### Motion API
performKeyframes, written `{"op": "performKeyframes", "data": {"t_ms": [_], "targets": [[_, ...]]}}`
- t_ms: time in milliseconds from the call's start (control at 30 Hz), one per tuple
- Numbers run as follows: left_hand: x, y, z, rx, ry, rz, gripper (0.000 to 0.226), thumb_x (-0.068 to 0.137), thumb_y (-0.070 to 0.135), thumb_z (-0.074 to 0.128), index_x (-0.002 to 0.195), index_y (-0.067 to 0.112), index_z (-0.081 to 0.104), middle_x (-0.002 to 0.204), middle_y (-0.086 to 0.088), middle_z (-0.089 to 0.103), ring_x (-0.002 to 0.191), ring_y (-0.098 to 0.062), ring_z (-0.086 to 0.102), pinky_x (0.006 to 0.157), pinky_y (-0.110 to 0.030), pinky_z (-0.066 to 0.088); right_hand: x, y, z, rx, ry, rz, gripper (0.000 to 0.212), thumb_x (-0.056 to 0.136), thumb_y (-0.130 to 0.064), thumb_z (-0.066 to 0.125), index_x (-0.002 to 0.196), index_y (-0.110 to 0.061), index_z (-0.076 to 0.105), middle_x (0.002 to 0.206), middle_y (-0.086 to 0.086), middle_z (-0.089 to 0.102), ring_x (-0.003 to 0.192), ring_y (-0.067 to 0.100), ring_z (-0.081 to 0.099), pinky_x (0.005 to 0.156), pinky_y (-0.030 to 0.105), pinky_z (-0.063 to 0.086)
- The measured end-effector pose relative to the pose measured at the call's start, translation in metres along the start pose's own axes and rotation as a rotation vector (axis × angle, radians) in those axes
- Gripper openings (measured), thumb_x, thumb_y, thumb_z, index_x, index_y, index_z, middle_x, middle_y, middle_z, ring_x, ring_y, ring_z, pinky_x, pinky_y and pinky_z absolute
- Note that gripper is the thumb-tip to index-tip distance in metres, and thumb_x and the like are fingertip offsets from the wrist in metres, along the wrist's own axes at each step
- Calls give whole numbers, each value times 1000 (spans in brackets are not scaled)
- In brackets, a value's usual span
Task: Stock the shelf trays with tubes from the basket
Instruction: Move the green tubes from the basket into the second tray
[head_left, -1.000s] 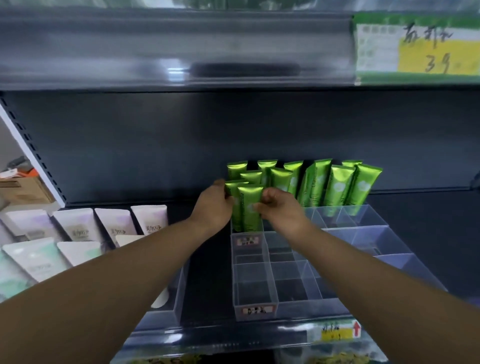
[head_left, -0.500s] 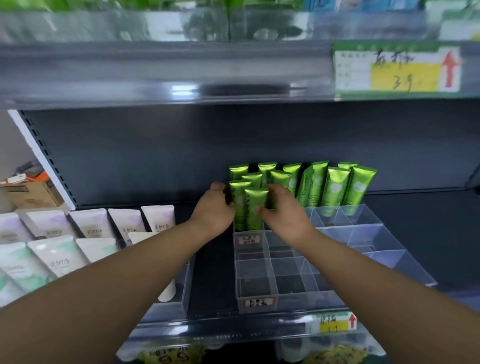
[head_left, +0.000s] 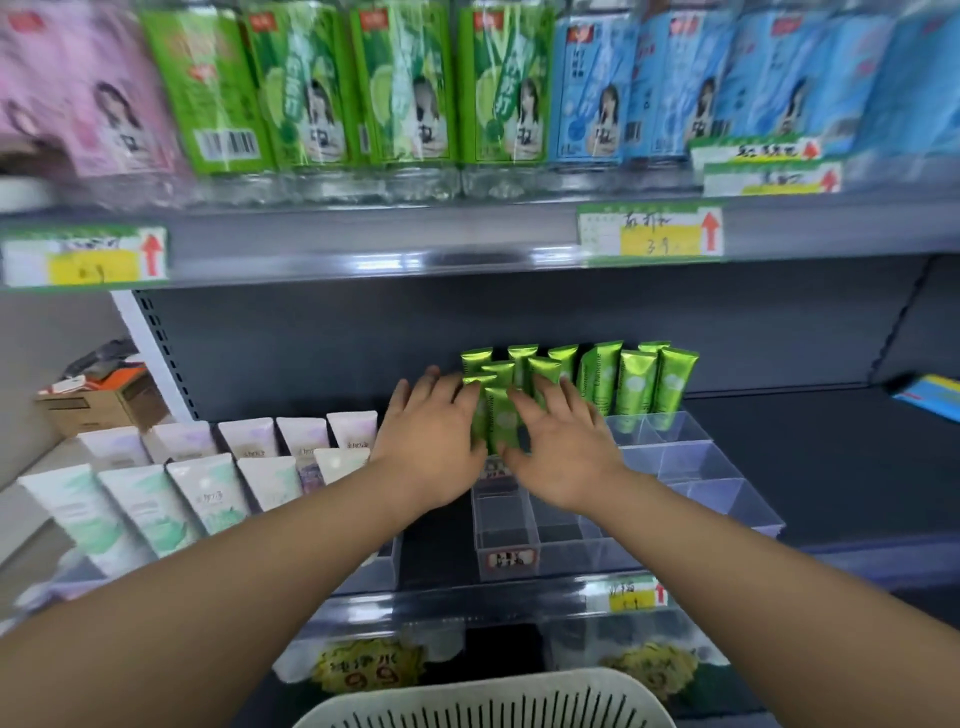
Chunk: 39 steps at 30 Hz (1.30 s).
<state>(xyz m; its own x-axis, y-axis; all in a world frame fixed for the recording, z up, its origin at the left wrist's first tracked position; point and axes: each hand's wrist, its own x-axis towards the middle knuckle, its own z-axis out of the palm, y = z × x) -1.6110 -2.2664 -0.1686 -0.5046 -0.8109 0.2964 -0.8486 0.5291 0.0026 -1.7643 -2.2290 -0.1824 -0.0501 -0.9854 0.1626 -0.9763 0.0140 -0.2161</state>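
The left hand (head_left: 431, 441) and right hand (head_left: 566, 452), fingers (head_left: 410, 395) straight and spread, touch the front green tubes (head_left: 501, 423) standing between them in the clear tray (head_left: 675, 457). The tubes' lettering is too blurred to read.

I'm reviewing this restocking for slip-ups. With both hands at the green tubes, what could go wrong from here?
1. The front green tubes stand upright between the left hand and right hand, whose fingers are straight, not gripping. A careless pull-back could tip them into the empty front compartments of the clear tray.
2. The rear green tubes stand packed close, some leaning, so a nudge might topple several.
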Motion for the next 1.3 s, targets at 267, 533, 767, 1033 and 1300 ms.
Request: {"op": "performKeyframes", "data": {"t_ms": [267,533,767,1033,1300], "targets": [[-60,14,-21,57,10,1,68,90,48,40,148,22,15,155,-3,16,145,-25,4,117,-45,4,-60,-19,-17,-91,-14,-16,68,92,-54,35,149,-29,8,158,0,-5,145,26,-9,117,49,1],[-141,31,-21,30,-45,-13,69,90,48,42,148,19,17,156,-5,14,146,-25,3,118,-44,4,-128,-30,-2,-93,-77,-32,72,91,-56,37,149,-30,4,159,1,-5,146,25,-8,118,48,4],[-203,42,13,-22,-119,-21,68,91,48,41,148,18,18,156,-6,16,145,-24,6,117,-41,7,-181,-32,37,-78,-132,-36,71,91,-55,39,149,-27,9,158,4,2,146,24,-1,117,45,9],[-244,46,67,-83,-256,-39,67,89,45,48,144,13,25,151,-10,26,142,-25,17,118,-39,14,-226,-22,95,-2,-258,16,68,90,-50,46,147,-23,19,157,5,12,144,24,11,116,43,12],[-267,46,129,-182,-409,-67,55,88,37,50,136,12,39,139,-7,41,132,-24,34,114,-37,28,-246,-7,152,8,-419,48,61,89,-46,49,141,-20,31,150,8,28,138,26,27,112,42,24]]}}
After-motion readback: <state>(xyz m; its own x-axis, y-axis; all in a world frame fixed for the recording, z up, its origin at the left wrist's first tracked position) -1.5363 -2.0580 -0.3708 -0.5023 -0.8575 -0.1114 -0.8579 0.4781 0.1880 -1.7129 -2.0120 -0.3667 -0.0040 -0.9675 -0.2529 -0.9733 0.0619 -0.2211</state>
